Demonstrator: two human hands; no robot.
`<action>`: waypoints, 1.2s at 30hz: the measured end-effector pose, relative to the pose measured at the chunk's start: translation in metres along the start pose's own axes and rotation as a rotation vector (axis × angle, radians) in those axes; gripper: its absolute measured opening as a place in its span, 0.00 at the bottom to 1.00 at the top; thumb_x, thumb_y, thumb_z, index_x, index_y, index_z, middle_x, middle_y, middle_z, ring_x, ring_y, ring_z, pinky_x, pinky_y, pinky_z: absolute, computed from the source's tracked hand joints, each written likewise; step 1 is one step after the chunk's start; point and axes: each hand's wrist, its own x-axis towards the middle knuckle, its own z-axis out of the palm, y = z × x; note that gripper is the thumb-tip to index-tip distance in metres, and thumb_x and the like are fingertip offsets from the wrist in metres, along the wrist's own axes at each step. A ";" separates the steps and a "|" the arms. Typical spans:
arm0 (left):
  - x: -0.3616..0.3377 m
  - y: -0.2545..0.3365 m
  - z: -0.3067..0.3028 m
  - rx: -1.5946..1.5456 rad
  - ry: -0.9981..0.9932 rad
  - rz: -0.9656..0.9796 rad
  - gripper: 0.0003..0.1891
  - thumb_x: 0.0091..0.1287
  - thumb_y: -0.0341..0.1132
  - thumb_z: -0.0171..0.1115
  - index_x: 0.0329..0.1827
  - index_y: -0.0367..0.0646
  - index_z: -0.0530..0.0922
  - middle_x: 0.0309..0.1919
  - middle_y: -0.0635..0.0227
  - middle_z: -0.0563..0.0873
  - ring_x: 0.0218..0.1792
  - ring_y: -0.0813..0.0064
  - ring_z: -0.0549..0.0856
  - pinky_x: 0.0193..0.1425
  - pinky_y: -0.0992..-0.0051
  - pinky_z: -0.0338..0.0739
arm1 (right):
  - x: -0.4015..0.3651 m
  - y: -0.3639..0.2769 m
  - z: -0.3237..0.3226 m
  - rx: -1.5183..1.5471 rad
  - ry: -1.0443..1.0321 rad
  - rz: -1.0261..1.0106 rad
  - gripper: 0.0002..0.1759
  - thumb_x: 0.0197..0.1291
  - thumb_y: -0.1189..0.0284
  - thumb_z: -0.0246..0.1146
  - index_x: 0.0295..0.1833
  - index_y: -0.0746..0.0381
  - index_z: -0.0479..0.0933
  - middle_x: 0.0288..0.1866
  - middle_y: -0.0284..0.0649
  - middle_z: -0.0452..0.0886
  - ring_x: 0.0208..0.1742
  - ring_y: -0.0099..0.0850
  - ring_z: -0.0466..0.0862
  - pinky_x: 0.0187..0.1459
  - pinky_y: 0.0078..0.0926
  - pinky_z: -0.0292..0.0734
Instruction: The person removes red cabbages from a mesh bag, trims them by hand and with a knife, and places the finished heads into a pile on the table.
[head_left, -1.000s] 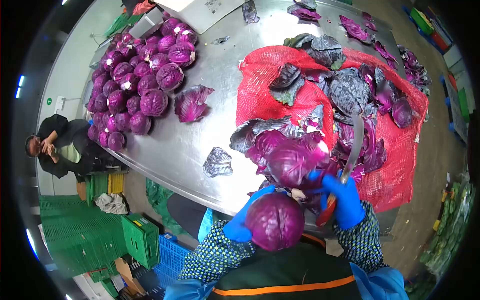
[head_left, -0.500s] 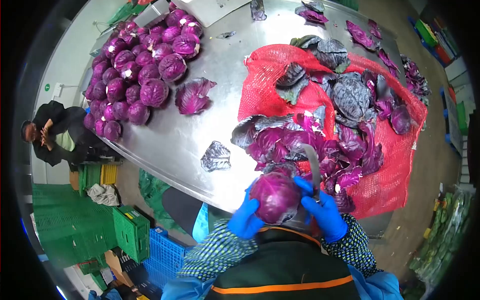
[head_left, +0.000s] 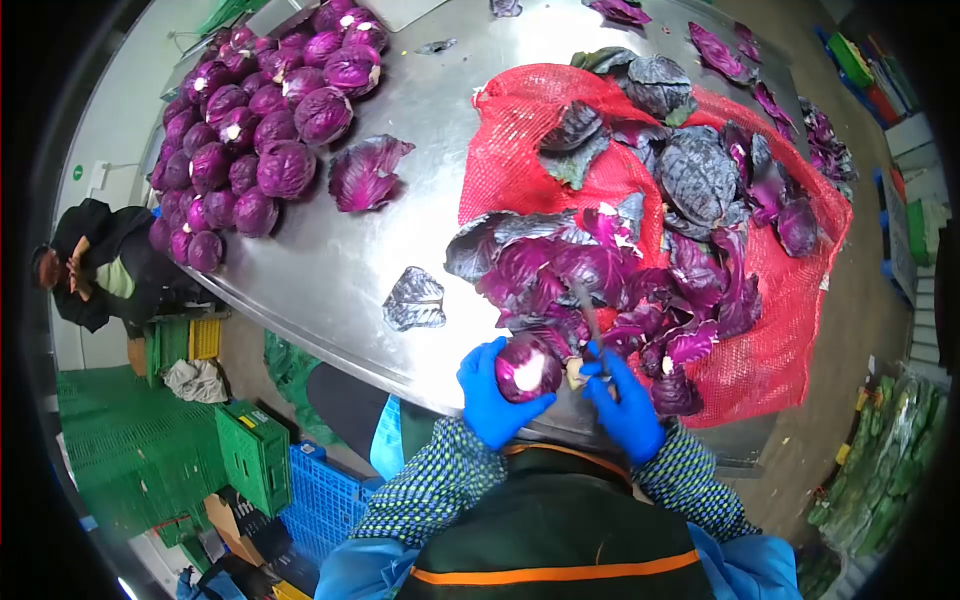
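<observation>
Fingers: left hand (head_left: pixel 488 395) curled round red cabbage (head_left: pixel 527 368) at near tabletop (head_left: pixel 330 290) edge, pale stem face up; right hand (head_left: pixel 625 408) gripping knife (head_left: pixel 590 320), blade pointing far | red net sack (head_left: pixel 520 130) right | trimmed cabbage pile (head_left: pixel 250 130) far left | leaf heap (head_left: pixel 590 265) just beyond cabbage | loose leaf (head_left: pixel 415 300) left

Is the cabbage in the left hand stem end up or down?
Stem end up: the cabbage in the left hand shows its pale core to the camera.
</observation>
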 end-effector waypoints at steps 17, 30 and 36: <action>0.010 0.014 0.030 0.128 0.058 -0.114 0.52 0.34 0.47 0.78 0.65 0.39 0.61 0.56 0.45 0.66 0.56 0.47 0.67 0.58 0.53 0.66 | 0.023 -0.014 0.002 -0.718 -0.048 -0.266 0.27 0.62 0.70 0.54 0.67 0.43 0.65 0.35 0.42 0.74 0.29 0.39 0.78 0.30 0.35 0.75; -0.003 0.050 -0.051 -0.437 -0.095 0.121 0.60 0.36 0.38 0.82 0.71 0.36 0.48 0.63 0.51 0.59 0.64 0.56 0.66 0.68 0.60 0.61 | 0.062 -0.030 -0.017 0.588 0.069 0.415 0.18 0.64 0.63 0.57 0.53 0.61 0.67 0.40 0.40 0.76 0.39 0.30 0.81 0.31 0.27 0.80; 0.026 0.082 -0.058 -0.234 0.072 0.319 0.45 0.43 0.36 0.78 0.65 0.39 0.63 0.61 0.51 0.64 0.64 0.55 0.66 0.67 0.63 0.63 | 0.017 -0.070 -0.008 0.905 -0.256 0.333 0.40 0.58 0.63 0.62 0.73 0.60 0.52 0.68 0.41 0.65 0.65 0.31 0.68 0.66 0.33 0.62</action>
